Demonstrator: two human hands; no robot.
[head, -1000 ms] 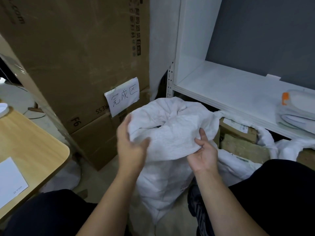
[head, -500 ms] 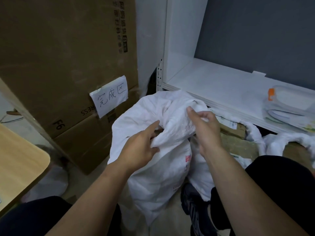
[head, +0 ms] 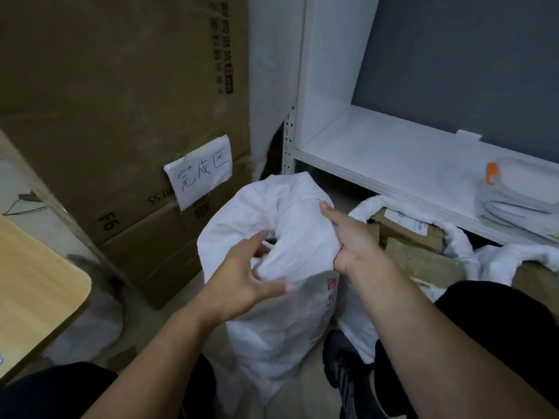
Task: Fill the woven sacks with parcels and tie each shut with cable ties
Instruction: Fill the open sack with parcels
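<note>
While two hands [head: 355, 240] gather it, one sack [head: 272, 328] stands.

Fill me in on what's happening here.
A seated person is gathering the mouth of a white woven sack that stands on the floor between their legs. The right hand grips the bunched top fabric; the left hand rests on it with its fingers loosely spread. No cable tie is visible, so the sack is not yet tied. More sacks holding cardboard parcels sit under the white shelf.
</note>
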